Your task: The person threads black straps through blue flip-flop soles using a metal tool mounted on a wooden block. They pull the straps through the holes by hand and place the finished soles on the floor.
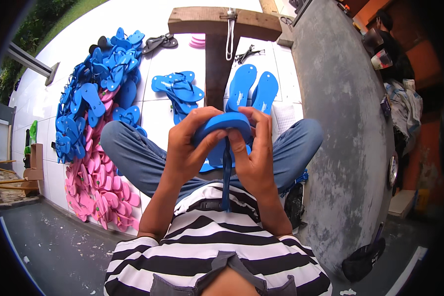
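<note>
Between my hands, over my lap, is a blue flip-flop sole, bent into a curve. My left hand is closed on its left side, with the thumb pressed near the middle. My right hand grips the other side, its thumb close to the left one. A dark blue strap hangs down from between the thumbs. Just beyond my right hand lie blue soles without straps. Finished blue flip-flops lie in a small stack beyond my left hand. More blue soles show partly beneath my hands.
A large pile of blue flip-flops and pink flip-flops spreads over the white tiles at left. Ahead stands a wooden beam with a metal tool on it. Black straps lie beside it. A grey wall runs along the right.
</note>
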A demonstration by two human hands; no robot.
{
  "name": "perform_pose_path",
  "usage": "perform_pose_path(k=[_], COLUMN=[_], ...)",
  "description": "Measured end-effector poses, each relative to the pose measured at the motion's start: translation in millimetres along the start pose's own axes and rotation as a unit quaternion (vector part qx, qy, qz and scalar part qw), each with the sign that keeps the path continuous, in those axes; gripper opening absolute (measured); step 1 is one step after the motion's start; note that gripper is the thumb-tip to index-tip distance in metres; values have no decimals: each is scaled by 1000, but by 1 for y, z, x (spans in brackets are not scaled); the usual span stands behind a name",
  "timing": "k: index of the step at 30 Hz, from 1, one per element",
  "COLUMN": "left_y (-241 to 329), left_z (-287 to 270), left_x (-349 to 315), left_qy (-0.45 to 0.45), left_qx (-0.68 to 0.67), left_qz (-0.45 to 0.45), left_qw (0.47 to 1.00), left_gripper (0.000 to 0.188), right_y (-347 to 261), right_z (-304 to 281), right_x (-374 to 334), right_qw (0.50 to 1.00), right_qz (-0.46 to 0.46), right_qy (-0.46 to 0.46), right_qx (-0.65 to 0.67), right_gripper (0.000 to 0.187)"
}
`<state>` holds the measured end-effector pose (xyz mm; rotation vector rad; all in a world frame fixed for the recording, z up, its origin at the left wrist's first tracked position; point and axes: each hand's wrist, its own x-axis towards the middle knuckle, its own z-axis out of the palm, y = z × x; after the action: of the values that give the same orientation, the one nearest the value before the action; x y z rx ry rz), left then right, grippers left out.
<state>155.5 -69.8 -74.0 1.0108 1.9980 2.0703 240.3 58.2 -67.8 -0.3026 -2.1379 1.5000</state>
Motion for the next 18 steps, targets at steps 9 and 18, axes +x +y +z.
perform_pose_path(k=[9, 18], left_y=[-19, -37], left_z=[-6, -23], left_x=[43, 101], left_qy=[11, -76], left_qx=[43, 103], left_qz=[10, 191], left_qw=[999, 973], left_gripper=[33, 44], right_y=[28, 40], right_z=[26, 18], right_x=[11, 68], right_qw=[998, 761], right_qz=[-4, 208], right_qy=[-19, -279], right_qx=[-60, 547], right_gripper=[25, 50])
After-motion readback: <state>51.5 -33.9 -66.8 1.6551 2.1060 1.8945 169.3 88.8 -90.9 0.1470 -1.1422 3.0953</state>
